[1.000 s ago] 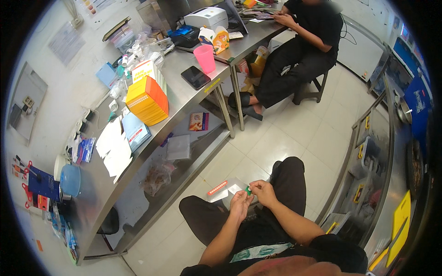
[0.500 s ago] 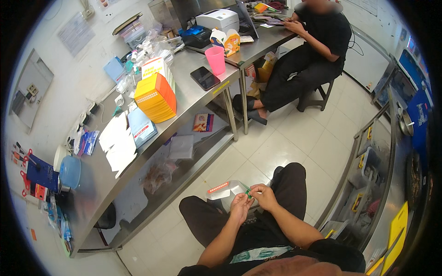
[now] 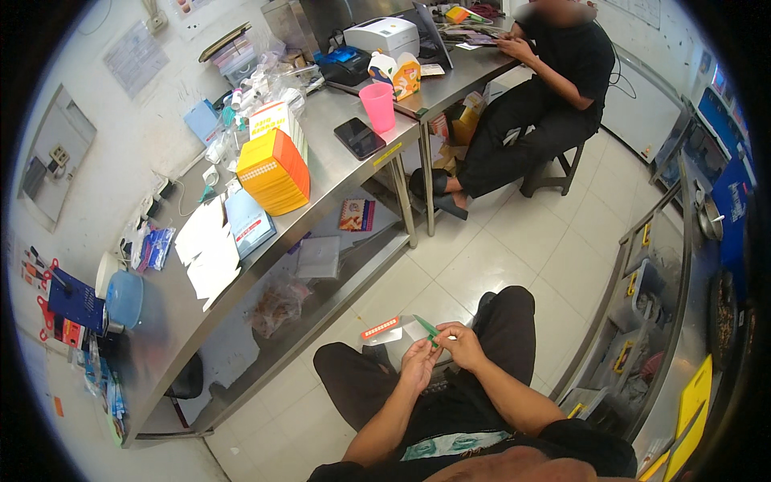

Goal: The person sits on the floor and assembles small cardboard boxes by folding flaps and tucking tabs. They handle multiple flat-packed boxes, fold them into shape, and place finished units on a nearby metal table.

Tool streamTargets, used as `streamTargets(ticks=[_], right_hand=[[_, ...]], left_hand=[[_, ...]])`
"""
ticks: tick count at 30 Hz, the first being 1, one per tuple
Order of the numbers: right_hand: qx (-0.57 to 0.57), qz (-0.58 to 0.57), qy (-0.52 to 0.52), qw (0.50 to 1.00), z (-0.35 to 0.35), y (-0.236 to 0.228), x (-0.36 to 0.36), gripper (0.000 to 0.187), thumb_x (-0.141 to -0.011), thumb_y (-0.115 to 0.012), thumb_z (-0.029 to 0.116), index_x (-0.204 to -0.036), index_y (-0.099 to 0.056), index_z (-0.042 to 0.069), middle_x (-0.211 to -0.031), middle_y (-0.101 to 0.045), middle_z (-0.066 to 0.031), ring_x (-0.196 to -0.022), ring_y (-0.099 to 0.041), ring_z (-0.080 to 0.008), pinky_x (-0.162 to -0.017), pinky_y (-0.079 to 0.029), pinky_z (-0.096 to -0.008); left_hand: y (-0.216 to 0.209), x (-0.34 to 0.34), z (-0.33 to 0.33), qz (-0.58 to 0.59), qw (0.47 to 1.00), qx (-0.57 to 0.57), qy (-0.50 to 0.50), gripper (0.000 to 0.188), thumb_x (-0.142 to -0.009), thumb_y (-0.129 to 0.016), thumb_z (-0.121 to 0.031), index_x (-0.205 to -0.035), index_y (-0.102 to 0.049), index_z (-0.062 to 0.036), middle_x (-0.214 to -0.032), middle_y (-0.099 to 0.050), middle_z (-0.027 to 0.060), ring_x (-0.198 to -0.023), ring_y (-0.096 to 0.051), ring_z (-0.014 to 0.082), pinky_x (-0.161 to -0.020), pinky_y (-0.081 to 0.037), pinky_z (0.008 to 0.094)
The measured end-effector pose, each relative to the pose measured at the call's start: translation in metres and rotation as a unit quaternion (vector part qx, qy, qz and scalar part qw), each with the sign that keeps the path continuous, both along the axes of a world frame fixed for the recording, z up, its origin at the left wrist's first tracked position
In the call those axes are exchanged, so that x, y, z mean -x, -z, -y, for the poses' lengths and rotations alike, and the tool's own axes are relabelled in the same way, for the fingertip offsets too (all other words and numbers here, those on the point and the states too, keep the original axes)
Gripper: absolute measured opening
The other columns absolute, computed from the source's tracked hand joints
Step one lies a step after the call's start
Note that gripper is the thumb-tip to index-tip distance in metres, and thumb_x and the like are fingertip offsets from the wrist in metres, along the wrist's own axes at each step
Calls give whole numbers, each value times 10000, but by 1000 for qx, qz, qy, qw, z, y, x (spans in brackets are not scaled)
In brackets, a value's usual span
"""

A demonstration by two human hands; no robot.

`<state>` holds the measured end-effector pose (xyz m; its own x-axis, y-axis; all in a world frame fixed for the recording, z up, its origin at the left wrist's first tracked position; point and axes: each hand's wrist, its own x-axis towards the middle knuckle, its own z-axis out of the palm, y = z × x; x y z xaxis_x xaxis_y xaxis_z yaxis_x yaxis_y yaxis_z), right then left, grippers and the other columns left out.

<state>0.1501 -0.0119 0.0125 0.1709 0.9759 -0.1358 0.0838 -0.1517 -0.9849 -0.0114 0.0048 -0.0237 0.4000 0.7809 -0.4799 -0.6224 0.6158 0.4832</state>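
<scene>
Steel counter (image 3: 337, 173) at left carried an orange-yellow box (image 3: 274, 170), phone (image 3: 359, 137) and pink cup (image 3: 377, 106). Over the lap, left hand (image 3: 418, 363) pinched a clear packet (image 3: 395, 332); right hand (image 3: 460, 345) gripped a thin green strip (image 3: 426, 326) just beside it.

Thin green strip (image 3: 426, 327), tilted (pinched), above lap
</scene>
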Motion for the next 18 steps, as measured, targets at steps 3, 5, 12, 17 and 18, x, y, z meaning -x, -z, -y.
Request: streamTargets(ticks=[3, 5, 12, 17, 18], right_hand=[[9, 2, 25, 1000, 0, 1, 3, 76, -898, -769, 78, -919, -783, 7, -1216, -701, -163, -1124, -662, -241, -1005, -505, -362], [9, -5, 33, 999, 1, 1, 5, 84, -902, -765, 87, -921, -781, 6, -1217, -699, -161, -1122, -663, -239, -1001, -508, -362], [7, -2, 9, 1000, 1, 3, 6, 115, -913, -762, 118, -938, -779, 7, -1237, -693, -163, -1131, -663, -243, -983, -523, -368], [19, 24, 44, 999, 0, 0, 5, 150, -893, -765, 152, -939, -766, 10, -1156, -714, -167, -1110, -677, -287, -967, -523, -380], [27, 24, 54, 998, 1, 1, 4, 152, -891, -766, 153, -940, -766, 9, -1145, -718, -165, -1098, -683, -285, -958, -527, -382]], left_hand=[[5, 1, 0, -1, 1000, 2, 7, 153, -1048, -623, -74, -1178, -604, 4, -1058, -681, 107, -1004, -678, 197, -1066, -552, 422], [8, 2, 0, -1, 1000, -5, 8, 121, -1048, -624, -75, -1147, -610, -5, -1040, -680, 104, -989, -679, 194, -1057, -557, 417], [2, -2, 1, -13, 1000, 4, -12, 59, -1051, -619, -71, -1076, -598, -23, -1006, -667, 96, -940, -676, 190, -1023, -573, 425], [-1, -1, 0, -11, 1000, 6, 5, 97, -1044, -631, -73, -1112, -603, -10, -1009, -666, 96, -943, -678, 200, -1020, -574, 438], [0, 0, 0, -24, 1000, 6, 19, 100, -1043, -630, -69, -1118, -604, -8, -1010, -666, 97, -943, -678, 202, -1019, -575, 438]])
